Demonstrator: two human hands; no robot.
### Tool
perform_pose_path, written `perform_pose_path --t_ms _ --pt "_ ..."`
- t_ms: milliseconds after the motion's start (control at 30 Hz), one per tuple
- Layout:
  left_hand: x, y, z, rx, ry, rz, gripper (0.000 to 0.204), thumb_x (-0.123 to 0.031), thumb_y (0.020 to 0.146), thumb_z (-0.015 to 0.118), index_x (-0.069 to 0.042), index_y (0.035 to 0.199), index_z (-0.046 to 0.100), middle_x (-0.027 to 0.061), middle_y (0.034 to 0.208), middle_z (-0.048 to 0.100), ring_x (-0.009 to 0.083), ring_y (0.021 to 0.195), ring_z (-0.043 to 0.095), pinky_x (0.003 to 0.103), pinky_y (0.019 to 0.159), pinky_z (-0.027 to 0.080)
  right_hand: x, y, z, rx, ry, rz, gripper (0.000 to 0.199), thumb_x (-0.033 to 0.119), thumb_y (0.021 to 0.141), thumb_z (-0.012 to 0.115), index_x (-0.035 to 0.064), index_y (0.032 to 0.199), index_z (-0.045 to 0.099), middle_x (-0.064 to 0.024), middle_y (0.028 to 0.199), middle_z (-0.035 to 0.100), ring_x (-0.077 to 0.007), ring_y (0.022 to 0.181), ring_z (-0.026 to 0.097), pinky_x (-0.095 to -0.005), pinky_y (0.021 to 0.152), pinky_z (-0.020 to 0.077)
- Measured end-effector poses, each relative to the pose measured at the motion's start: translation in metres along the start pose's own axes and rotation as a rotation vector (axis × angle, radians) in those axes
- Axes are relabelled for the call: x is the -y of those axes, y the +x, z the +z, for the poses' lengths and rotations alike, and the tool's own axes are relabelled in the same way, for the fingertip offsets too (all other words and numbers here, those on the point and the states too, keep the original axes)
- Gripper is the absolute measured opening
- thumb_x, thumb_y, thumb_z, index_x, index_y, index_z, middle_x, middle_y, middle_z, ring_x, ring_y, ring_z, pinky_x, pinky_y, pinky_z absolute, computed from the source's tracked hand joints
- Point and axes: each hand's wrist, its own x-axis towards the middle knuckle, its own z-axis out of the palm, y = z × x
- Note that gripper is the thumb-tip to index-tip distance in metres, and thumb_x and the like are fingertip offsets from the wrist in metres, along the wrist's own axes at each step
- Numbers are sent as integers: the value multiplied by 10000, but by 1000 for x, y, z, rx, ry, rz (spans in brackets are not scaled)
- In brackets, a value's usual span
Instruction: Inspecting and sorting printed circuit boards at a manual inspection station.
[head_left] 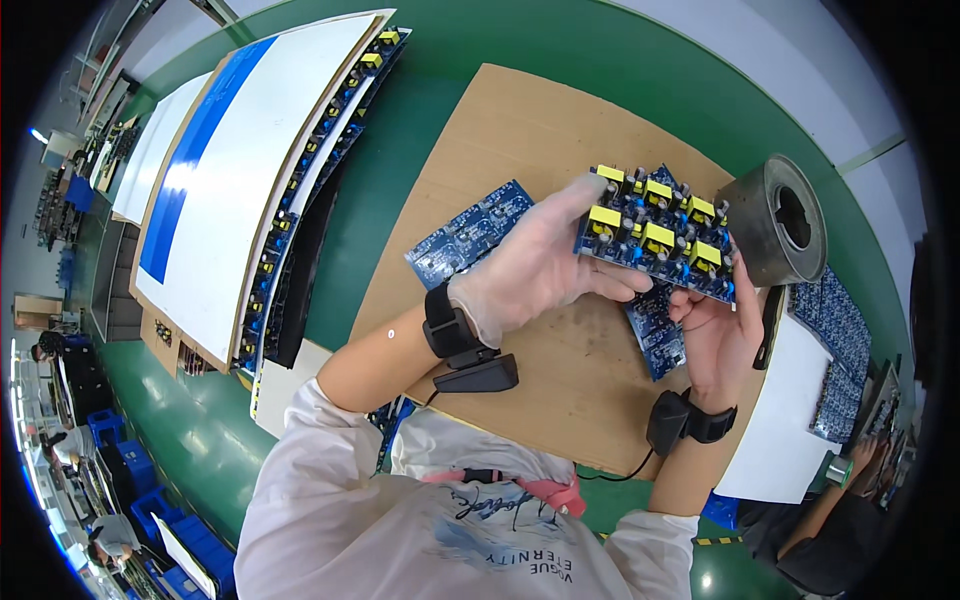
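Note:
A blue circuit board panel [640,255] with rows of yellow transformers and small capacitors is held up, tilted, over a brown cardboard sheet [540,120]. My left hand [525,268], in a thin whitish glove, grips its left end, thumb on the top edge and fingers beneath. At the lower right end, my bare right hand [722,340] holds the panel between its fingers. Another blue board [470,235] lies flat on the cardboard, partly behind my left hand. Below the held panel lies a further blue board [656,335], partly covered by it and my right fingers.
A round grey metal can [755,225] stands at the cardboard's right edge. Beyond it, blue boards [838,335] lie by a white sheet [775,435]. A tall stack of white sheets [260,110] with component-filled boards between rises at left. Another person's hand [866,458] works at lower right.

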Motion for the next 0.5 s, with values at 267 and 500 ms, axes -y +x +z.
perform_pose_path --t_ms 267,500 --pt "5 -3 3 78 -37 27 510 -443 963 302 -90 1331 319 168 1142 570 302 861 651 391 727 559 1 -3 -8 62 205 -31 452 283 968 311 43 1351 300 -161 1083 577 -257 669 629 -366 551 528" --pt "8 -6 -1 110 -106 -13 583 -518 942 276 -110 1358 289 144 1167 564 288 873 650 383 740 554 -5 -2 -12 164 222 -49 488 356 975 309 34 1341 285 -135 1101 569 -217 695 636 -323 546 543"
